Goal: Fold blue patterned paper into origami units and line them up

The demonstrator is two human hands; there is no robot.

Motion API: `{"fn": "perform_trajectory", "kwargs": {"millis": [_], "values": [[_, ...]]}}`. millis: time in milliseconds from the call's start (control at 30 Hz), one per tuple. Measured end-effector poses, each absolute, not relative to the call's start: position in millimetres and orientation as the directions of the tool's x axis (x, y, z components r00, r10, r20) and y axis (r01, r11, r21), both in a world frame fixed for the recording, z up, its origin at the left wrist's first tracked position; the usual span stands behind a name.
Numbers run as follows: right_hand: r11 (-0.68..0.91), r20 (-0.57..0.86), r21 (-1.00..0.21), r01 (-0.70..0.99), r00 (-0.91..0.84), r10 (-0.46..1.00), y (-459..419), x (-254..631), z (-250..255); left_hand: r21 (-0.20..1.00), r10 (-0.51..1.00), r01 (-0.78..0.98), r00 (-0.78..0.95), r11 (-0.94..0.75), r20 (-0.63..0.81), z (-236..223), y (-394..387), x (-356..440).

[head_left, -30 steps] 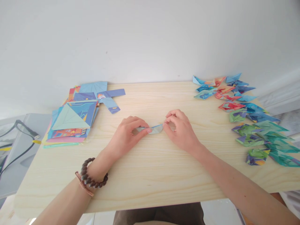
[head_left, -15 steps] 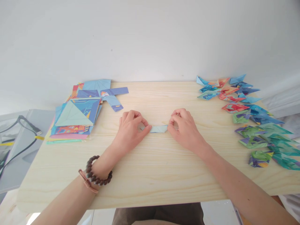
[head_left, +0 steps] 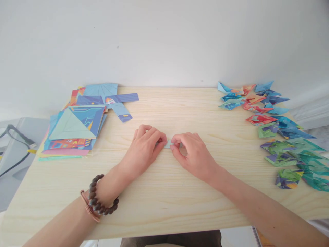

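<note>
A small light-blue folded paper strip (head_left: 168, 144) lies on the pale wooden table (head_left: 164, 192), mostly hidden between my two hands. My left hand (head_left: 145, 145), with a bead bracelet on its wrist, has curled fingers pinching the strip's left end. My right hand (head_left: 190, 152) pinches the strip's right end with thumb and forefinger. The fingertips of both hands nearly touch at the table's middle.
A stack of coloured paper sheets (head_left: 74, 128) with a pale triangle on top lies at the left. Blue paper cut-outs (head_left: 118, 103) sit behind it. Several folded paper pieces (head_left: 280, 133) spread along the right edge. Cables (head_left: 15, 147) lie off the table at far left.
My right hand slid left along the strip toward my left hand, so the visible stretch of paper shrank to a sliver. The view shifted slightly.
</note>
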State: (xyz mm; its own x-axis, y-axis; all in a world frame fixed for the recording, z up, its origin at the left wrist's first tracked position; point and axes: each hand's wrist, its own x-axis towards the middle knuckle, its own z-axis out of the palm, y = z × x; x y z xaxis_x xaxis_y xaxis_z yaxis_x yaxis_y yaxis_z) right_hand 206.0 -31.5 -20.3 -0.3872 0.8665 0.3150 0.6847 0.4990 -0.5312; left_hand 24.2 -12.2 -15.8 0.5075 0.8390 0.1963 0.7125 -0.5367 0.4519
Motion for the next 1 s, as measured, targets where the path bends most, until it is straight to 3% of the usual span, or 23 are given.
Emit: {"fn": "perform_trajectory", "kwargs": {"millis": [300, 633, 800, 1000], "values": [[0.277, 0.022, -0.629, 0.726, -0.340, 0.940, -25.4, 205.6, -6.7, 0.388, 0.821, 0.726, 0.537, -0.567, 0.195, -14.1, -12.5, 23.4], [0.283, 0.027, -0.646, 0.709, -0.349, 0.937, -27.7, 213.9, -4.9, 0.474, 0.806, 0.672, 0.572, -0.568, 0.155, -13.9, -5.8, 8.8], [0.232, -0.066, -0.687, 0.688, -0.377, 0.924, -22.8, 223.3, 2.2, 0.514, 0.790, 0.641, 0.599, -0.570, 0.130, -14.6, -1.5, -0.3], [0.181, -0.086, -0.728, 0.662, -0.350, 0.933, -18.3, 228.6, 2.6, 0.497, 0.752, 0.616, 0.648, -0.611, 0.120, -12.7, -0.4, -2.4]]}}
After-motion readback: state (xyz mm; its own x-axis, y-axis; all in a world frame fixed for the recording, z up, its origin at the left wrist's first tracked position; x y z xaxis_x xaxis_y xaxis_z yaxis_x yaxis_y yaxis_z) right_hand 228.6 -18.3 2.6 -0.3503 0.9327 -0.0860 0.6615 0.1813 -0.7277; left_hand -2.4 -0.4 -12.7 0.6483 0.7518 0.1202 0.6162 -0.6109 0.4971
